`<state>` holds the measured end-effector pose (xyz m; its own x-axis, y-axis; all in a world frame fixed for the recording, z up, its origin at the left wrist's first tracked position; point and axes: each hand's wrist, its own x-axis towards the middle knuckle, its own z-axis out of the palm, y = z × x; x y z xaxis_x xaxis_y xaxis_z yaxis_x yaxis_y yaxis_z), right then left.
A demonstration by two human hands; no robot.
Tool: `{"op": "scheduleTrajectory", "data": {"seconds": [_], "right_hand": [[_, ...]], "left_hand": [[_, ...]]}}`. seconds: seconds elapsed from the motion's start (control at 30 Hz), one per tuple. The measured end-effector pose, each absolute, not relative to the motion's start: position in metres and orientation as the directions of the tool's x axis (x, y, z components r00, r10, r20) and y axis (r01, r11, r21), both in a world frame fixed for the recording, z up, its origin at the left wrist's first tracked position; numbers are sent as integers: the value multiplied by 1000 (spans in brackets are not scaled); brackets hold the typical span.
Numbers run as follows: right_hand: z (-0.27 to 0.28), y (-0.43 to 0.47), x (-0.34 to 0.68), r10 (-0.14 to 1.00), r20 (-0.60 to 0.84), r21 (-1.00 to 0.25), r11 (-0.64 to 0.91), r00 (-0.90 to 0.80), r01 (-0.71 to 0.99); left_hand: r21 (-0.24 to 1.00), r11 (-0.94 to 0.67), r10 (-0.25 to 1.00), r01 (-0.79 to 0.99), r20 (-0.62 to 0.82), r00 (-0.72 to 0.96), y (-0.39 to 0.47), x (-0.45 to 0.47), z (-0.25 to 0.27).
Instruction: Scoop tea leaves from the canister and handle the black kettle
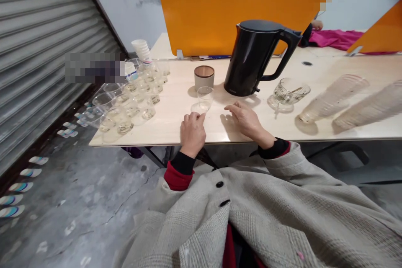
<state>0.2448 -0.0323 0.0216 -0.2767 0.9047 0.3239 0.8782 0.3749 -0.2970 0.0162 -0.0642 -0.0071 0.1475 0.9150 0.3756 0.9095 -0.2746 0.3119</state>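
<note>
My left hand (pixel 192 132) rests at the table's near edge, its fingers curled onto the near lower side of a small clear plastic cup (pixel 204 97). My right hand (pixel 246 119) lies flat on the tabletop (pixel 176 134) a little to the right, fingers loosely apart, holding nothing. A round grey-beige container with a brown inside (pixel 204 76) stands just behind the cup. To its right, beyond my right hand, stands a black electric kettle (pixel 254 58).
Many clear cups (pixel 132 96) crowd the table's left end, with stacked white paper cups (pixel 141 48) behind. A glass mug (pixel 289 92) and two lying cup stacks (pixel 333 96) sit at right. An orange divider (pixel 220 16) backs the table. Paper cups (pixel 31 171) lie on the floor.
</note>
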Motion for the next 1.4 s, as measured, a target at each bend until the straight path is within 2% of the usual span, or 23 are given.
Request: {"op": "scheduleTrajectory", "data": {"seconds": [0.2, 0.37, 0.7, 0.87, 0.97, 1.13, 1.2, 1.27, 1.4], "right_hand": [[11, -39, 238, 914, 282, -223, 358, -292, 907], [12, -44, 243, 918, 337, -310, 318, -209, 896], [7, -51, 249, 929, 316, -325, 297, -193, 898], [14, -48, 228, 896, 295, -342, 422, -331, 840], [18, -44, 205, 874, 250, -301, 478, -415, 825], [20, -39, 183, 866, 191, -240, 498, -462, 833], [21, -39, 187, 861, 196, -274, 508, -469, 817], [26, -40, 196, 851, 241, -372, 524, -466, 766], [53, -36, 216, 829, 441, -575, 555, -344, 601]], "left_hand": [[306, -265, 920, 914, 364, 145, -66, 17, -3], [274, -233, 943, 933, 299, 147, -71, 18, 5], [226, -247, 946, 942, 268, 183, -73, 18, 7], [268, -229, 942, 936, 304, 144, -71, 19, 3], [296, -225, 937, 928, 326, 123, -70, 19, 1], [311, -239, 926, 920, 357, 120, -70, 18, -1], [318, -240, 926, 917, 360, 117, -70, 18, -1], [320, -236, 929, 918, 353, 115, -71, 19, 0], [317, -223, 937, 922, 330, 113, -72, 20, 3]]}}
